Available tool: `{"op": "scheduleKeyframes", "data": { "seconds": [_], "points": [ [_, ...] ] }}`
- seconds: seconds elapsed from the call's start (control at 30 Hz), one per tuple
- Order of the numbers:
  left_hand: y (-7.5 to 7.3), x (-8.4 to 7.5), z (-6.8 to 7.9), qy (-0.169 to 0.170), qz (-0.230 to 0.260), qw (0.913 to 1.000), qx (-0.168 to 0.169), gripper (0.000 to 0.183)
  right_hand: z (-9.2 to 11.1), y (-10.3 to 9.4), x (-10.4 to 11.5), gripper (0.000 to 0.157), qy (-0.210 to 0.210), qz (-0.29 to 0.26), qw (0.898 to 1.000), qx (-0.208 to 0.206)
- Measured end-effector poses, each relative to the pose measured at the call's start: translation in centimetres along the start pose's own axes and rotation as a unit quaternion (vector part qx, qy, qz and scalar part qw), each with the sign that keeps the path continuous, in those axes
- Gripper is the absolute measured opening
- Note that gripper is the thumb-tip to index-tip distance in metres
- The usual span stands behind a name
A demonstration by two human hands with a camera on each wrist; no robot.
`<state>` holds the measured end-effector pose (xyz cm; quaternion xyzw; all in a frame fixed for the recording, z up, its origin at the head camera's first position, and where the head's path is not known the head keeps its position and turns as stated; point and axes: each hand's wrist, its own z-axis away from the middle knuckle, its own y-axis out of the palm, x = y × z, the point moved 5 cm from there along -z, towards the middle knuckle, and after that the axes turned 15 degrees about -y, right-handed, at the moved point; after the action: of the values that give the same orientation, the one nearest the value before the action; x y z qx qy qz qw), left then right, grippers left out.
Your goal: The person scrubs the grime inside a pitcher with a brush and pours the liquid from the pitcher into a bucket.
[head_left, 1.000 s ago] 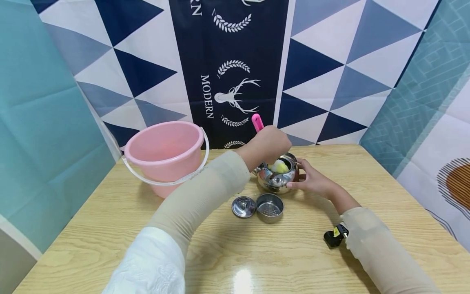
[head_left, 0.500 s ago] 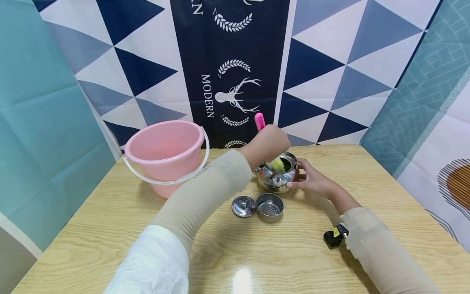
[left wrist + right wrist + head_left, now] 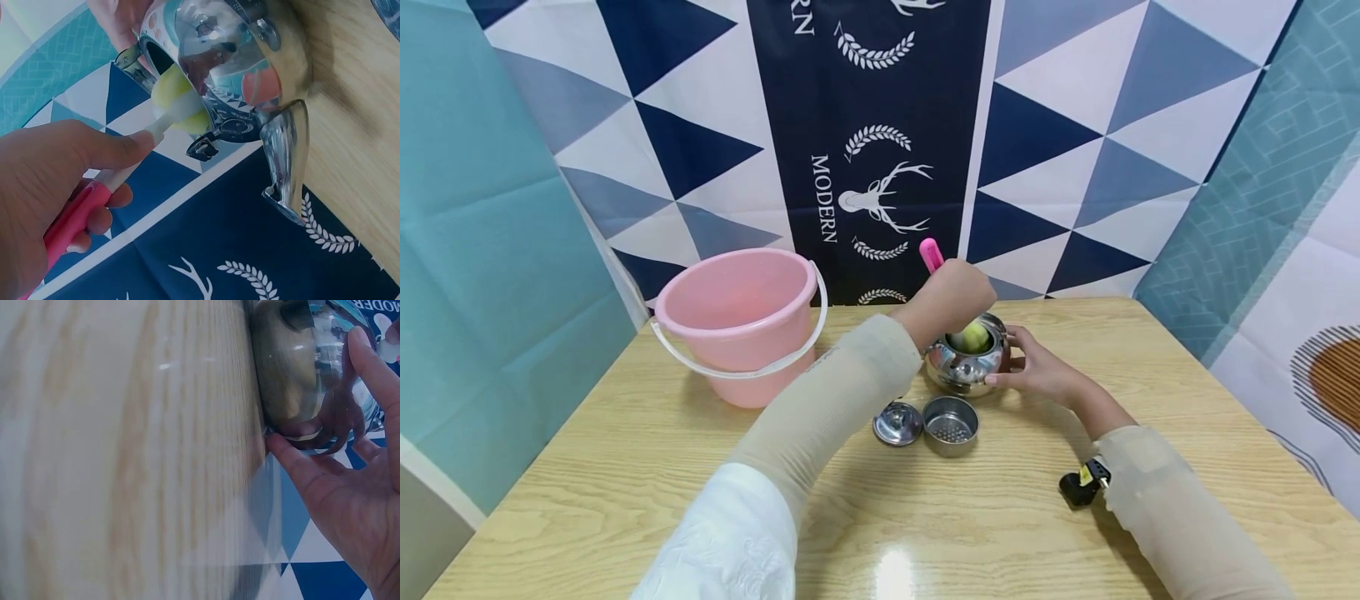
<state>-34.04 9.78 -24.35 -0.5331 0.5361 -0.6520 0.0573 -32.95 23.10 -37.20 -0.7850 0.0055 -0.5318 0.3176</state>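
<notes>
Left hand [image 3: 65, 153] is gripping a brush [image 3: 78, 215], shifting toward the right hand [image 3: 1037, 368] holding the teapot [image 3: 958, 372], likely reaching further inside.

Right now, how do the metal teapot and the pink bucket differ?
The teapot is shiny metal and smaller; the bucket is pink and larger. The right hand holds the teapot; neither hand holds the bucket. Both stand upright on the table, tops open.
</notes>
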Motion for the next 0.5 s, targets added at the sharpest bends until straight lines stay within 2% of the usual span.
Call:
{"op": "scheduleKeyframes", "data": {
  "seconds": [0.5],
  "points": [
    [-0.54, -0.50, 0.66, 0.000, 0.060, 0.9969, 0.051, 0.021, 0.04, 0.02, -0.03, 0.093, 0.008, -0.002, 1.000, 0.005]
  ]
}}
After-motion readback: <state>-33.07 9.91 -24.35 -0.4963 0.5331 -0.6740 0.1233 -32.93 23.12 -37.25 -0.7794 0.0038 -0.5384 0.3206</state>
